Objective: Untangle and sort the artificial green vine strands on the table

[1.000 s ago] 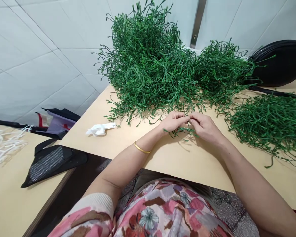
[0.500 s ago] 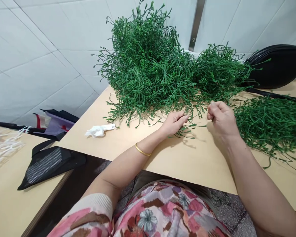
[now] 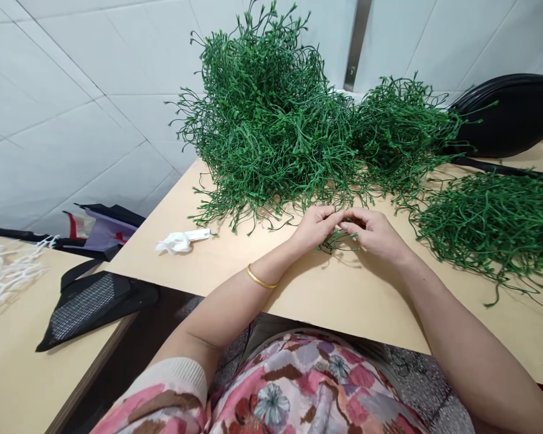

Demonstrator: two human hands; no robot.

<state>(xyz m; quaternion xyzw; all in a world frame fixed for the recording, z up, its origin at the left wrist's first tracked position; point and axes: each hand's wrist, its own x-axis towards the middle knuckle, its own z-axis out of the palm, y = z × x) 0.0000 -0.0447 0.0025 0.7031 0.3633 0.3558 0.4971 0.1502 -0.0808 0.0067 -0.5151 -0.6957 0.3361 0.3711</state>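
Observation:
My left hand [image 3: 317, 225] is closed around a few thin green artificial plant stems [image 3: 332, 242], whose tips poke out below the fingers. My right hand [image 3: 371, 230] meets it from the right, thumb and forefinger pinched at the stems by the left fingertips. The fingers hide just where the right hand grips. Behind both hands rises a large heap of the same green stems [image 3: 271, 132], its loose front strands close to my knuckles. Another flat pile of green stems [image 3: 493, 223] lies to the right of my right hand.
A crumpled white tissue [image 3: 181, 241] lies left on the table [image 3: 235, 271]. At the back right stands a black rounded object [image 3: 507, 117]. On the lower left table are white branching pieces [image 3: 9, 271] and a black mesh bag [image 3: 81, 307]. A tiled wall [image 3: 95, 54] closes off the back.
My right hand has moved left from beside the right pile and joined my left hand at the stems. My left hand stays nearly in place.

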